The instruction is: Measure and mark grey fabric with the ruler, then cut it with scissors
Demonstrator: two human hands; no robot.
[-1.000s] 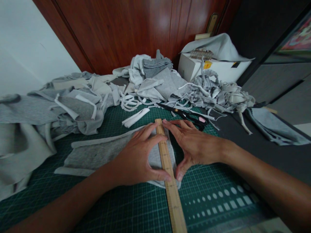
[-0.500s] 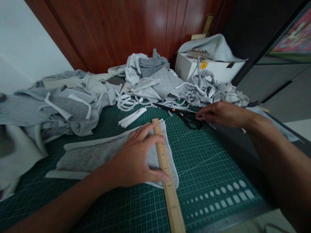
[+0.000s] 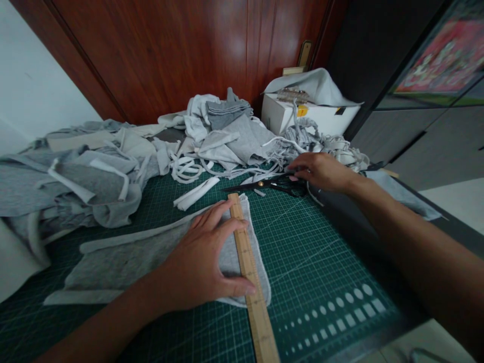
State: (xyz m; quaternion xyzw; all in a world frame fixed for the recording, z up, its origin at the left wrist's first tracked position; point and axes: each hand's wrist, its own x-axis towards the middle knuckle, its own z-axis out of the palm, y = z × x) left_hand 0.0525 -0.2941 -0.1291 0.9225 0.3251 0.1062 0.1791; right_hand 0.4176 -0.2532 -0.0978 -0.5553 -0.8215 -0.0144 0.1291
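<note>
- The left hand [image 3: 196, 262] is spread wide; its fingers and thumb press the wooden ruler [image 3: 249, 272] onto the grey cloth [image 3: 124, 257].
- The right hand [image 3: 321, 172] has fingers partly curled at the handles of the black scissors [image 3: 272, 184]; I cannot tell how firm is the grip.
- The cloth lies on the green mat [image 3: 302, 242], below the ruler.

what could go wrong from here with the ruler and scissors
Only the left hand pins the wooden ruler, near its far end, so the near end could swing if bumped.

The gray fabric looks soft and its edges curl, so it might shift or stretch under the ruler.

The black scissors, at the right hand's fingers, lie against loose strips, which might snag.
</note>
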